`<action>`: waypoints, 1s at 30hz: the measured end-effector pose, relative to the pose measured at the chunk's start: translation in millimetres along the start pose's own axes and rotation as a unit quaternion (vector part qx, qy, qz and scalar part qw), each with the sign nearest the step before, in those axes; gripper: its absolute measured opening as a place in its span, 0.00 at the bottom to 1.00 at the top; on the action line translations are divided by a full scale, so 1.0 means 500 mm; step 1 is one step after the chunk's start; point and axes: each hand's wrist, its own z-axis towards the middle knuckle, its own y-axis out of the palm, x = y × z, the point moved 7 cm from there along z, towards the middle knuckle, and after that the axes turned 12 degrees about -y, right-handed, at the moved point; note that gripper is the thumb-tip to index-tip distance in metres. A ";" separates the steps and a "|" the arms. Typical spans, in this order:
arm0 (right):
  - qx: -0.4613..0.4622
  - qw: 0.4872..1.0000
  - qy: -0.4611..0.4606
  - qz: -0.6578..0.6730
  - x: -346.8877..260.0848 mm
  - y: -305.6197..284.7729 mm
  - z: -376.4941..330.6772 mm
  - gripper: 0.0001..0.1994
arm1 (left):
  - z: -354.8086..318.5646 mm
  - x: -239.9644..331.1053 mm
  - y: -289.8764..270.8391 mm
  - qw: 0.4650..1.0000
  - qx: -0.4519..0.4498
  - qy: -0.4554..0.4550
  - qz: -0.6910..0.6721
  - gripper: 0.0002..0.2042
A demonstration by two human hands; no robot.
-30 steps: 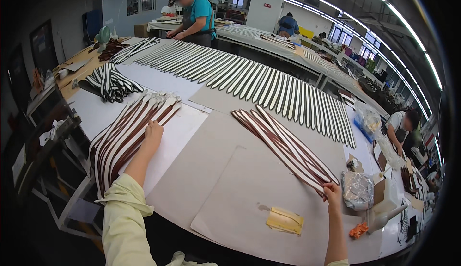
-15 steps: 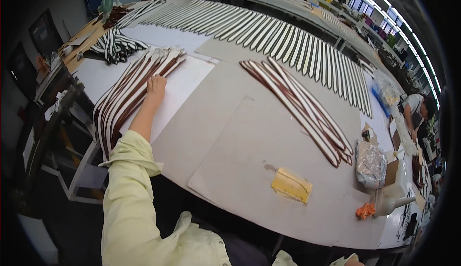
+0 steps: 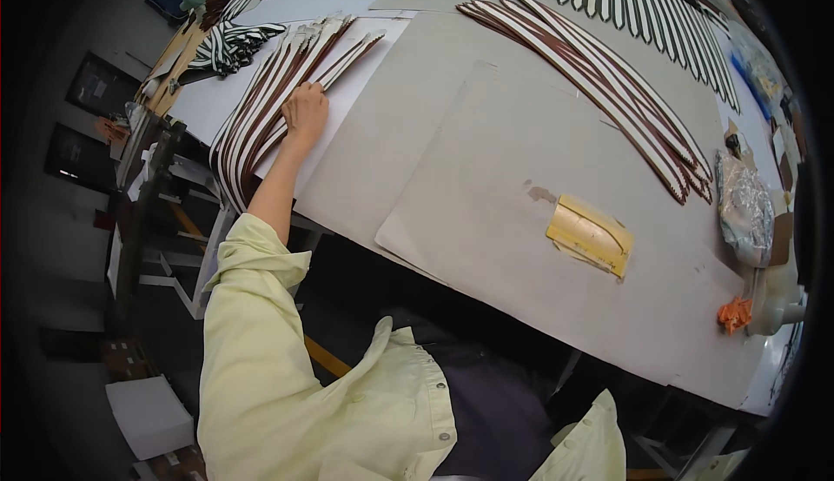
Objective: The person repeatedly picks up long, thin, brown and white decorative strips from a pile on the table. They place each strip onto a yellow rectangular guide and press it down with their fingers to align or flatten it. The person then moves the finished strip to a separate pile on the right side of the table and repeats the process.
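My left hand (image 3: 306,114) looks closed, fingers gripping strips (image 3: 352,57) at the right of the brown-and-white bundle (image 3: 271,99) on the table (image 3: 486,151), though knuckles hide the contact; I'd pinch lightly, drawing them level. My right hand is out of view.

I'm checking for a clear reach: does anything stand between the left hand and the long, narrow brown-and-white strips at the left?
Nothing visible does: the bare left hand touches the long, narrow brown-and-white strips at their right side. The yellow rectangular piece lies well to the right.
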 end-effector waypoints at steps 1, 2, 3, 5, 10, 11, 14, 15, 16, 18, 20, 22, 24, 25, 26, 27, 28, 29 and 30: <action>-0.012 1.000 0.013 0.001 0.013 0.010 -0.008 0.15 | -0.005 -0.006 0.000 1.000 0.002 -0.001 -0.001 0.07; -0.022 0.999 0.026 0.001 0.027 0.020 -0.020 0.15 | -0.010 -0.011 0.001 1.000 0.004 0.004 0.004 0.07; -0.027 0.999 0.033 0.003 0.038 0.021 -0.028 0.15 | -0.017 -0.018 0.002 1.000 0.006 0.009 0.009 0.07; -0.027 0.998 0.062 -0.007 0.062 0.023 -0.057 0.15 | -0.018 0.002 0.006 1.000 0.015 0.022 -0.002 0.07; -0.032 0.994 0.100 -0.026 0.106 0.006 -0.086 0.16 | -0.031 0.001 0.002 0.998 0.046 0.037 -0.019 0.07; -0.035 0.993 0.105 -0.029 0.112 0.005 -0.087 0.16 | -0.032 -0.004 0.000 0.998 0.051 0.040 -0.021 0.07; -0.038 0.992 0.115 -0.043 0.124 -0.002 -0.093 0.16 | -0.041 0.004 0.005 0.996 0.080 0.040 -0.025 0.07; -0.039 0.991 0.118 -0.046 0.126 -0.005 -0.097 0.17 | -0.043 0.006 0.006 0.995 0.091 0.041 -0.030 0.07; -0.038 0.991 0.119 -0.050 0.128 -0.010 -0.100 0.17 | -0.045 0.007 0.009 0.994 0.093 0.044 -0.024 0.07; -0.042 0.990 0.119 -0.056 0.130 -0.012 -0.095 0.17 | -0.044 -0.001 0.008 0.993 0.102 0.049 -0.020 0.07; -0.046 0.990 0.122 -0.060 0.131 -0.016 -0.097 0.17 | -0.045 -0.008 0.012 0.993 0.105 0.058 -0.019 0.08; -0.050 0.989 0.126 -0.064 0.135 -0.017 -0.102 0.18 | -0.046 -0.006 0.013 0.992 0.107 0.060 -0.024 0.08; -0.053 0.988 0.129 -0.067 0.137 -0.019 -0.104 0.18 | -0.043 -0.004 0.014 0.993 0.103 0.055 -0.023 0.08; -0.054 0.987 0.132 -0.069 0.140 -0.021 -0.103 0.18 | -0.042 -0.005 0.014 0.994 0.099 0.049 -0.021 0.08; -0.055 0.987 0.134 -0.070 0.142 -0.020 -0.102 0.18 | -0.044 -0.006 0.014 0.994 0.096 0.044 -0.018 0.08; -0.054 0.987 0.137 -0.070 0.144 -0.021 -0.106 0.19 | -0.043 -0.003 0.015 0.995 0.091 0.043 -0.022 0.08; -0.054 0.986 0.139 -0.071 0.145 -0.024 -0.108 0.19 | -0.042 0.000 0.016 0.995 0.085 0.043 -0.026 0.09; -0.052 0.986 0.141 -0.074 0.147 -0.029 -0.109 0.19 | -0.041 0.004 0.016 0.995 0.080 0.043 -0.030 0.09; -0.055 0.986 0.140 -0.076 0.145 -0.033 -0.111 0.19 | -0.041 -0.003 0.009 0.995 0.091 0.043 -0.022 0.09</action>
